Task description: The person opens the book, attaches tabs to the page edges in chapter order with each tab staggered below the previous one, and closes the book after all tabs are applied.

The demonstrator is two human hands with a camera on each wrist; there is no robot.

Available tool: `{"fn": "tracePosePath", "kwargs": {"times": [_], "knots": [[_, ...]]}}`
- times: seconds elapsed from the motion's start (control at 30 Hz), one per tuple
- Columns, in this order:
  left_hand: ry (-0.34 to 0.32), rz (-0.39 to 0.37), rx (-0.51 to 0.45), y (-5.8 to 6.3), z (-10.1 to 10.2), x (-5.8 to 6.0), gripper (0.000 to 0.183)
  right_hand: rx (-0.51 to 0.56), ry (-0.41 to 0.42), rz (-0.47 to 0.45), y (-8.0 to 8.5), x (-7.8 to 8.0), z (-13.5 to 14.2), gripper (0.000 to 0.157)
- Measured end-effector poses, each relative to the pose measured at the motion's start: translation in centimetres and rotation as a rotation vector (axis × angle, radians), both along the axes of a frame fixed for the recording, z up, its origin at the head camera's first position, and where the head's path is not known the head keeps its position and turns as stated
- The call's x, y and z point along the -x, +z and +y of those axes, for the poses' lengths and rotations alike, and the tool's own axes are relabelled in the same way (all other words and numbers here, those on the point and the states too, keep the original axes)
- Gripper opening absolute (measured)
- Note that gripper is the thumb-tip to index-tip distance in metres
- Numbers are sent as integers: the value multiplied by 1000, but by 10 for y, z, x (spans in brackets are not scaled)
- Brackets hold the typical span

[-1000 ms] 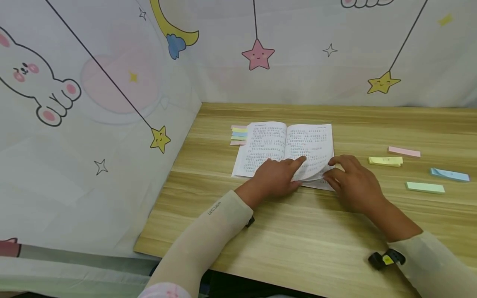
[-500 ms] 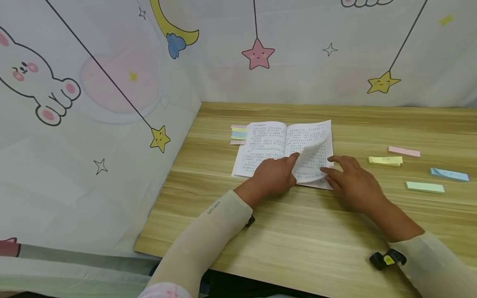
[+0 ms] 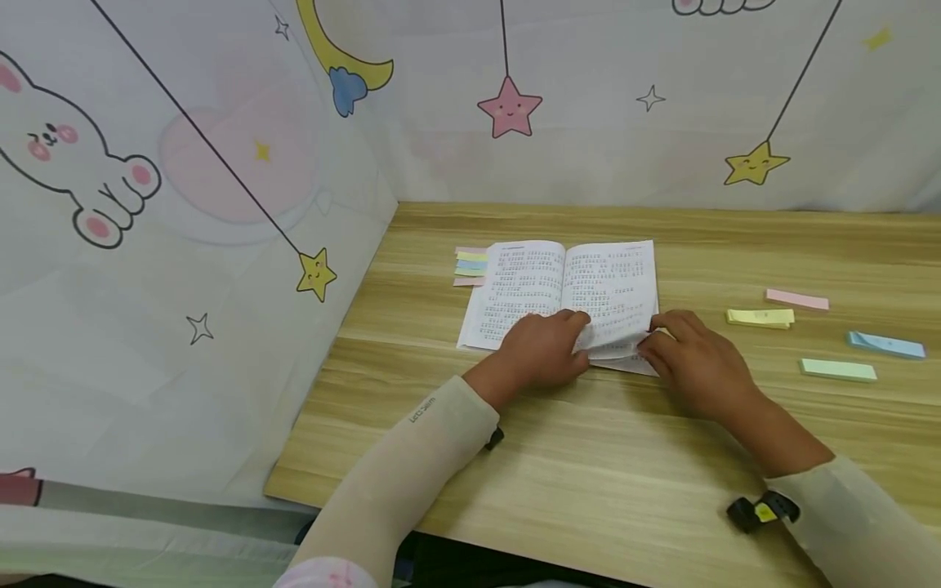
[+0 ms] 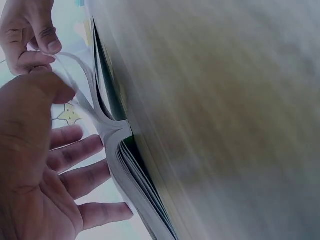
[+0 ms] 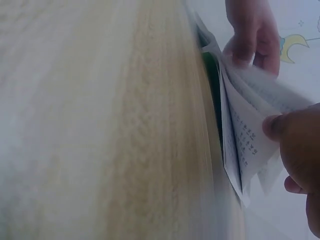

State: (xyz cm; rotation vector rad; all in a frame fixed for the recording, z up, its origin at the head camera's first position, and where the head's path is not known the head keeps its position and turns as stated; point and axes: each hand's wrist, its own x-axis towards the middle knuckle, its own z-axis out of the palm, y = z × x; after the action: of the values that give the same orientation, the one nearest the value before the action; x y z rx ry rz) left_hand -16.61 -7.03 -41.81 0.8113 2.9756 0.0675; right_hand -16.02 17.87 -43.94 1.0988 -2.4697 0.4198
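Observation:
An open book (image 3: 525, 278) of printed text lies on the table, with several coloured sticky tabs (image 3: 471, 265) along its left edge. My left hand (image 3: 542, 349) rests on the lower middle of the book. In the left wrist view its fingers (image 4: 80, 177) spread fairly straight over the pages, with the thumb by the lifted leaves. At the lower right corner, my right hand (image 3: 698, 363) pinches page edges between thumb and fingers. Seen from the right wrist, several loose pages (image 5: 250, 130) fan upward beside the right thumb (image 5: 274, 127).
Right of the book lie sticky-note pads: pink (image 3: 797, 300), yellow (image 3: 760, 318), blue (image 3: 887, 345) and green (image 3: 839, 370). The wooden table (image 3: 588, 465) ends at a front edge near me. A cartoon-printed cloth (image 3: 588, 171) rises behind and to the left.
A right-hand page stood curled toward the left half a second ago; now it lies back over the right side. My right fingers have drawn in slightly at the corner. The left hand barely shifted.

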Motion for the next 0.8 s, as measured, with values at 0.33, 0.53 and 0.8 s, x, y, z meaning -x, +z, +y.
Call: {"fn": "tracePosePath", "kwargs": {"times": [0.33,0.53,0.8], "knots": [[-21,19,17,-1,-1,0,39,59,-181,-113,5,-6,-2,41],[22,11,-31,-3,-1,1,54,-29,-92,-65,3,-3,0,28],[-4,4,17,-2,0,1,53,-7,-24,-19,1,-1,-3,15]]}}
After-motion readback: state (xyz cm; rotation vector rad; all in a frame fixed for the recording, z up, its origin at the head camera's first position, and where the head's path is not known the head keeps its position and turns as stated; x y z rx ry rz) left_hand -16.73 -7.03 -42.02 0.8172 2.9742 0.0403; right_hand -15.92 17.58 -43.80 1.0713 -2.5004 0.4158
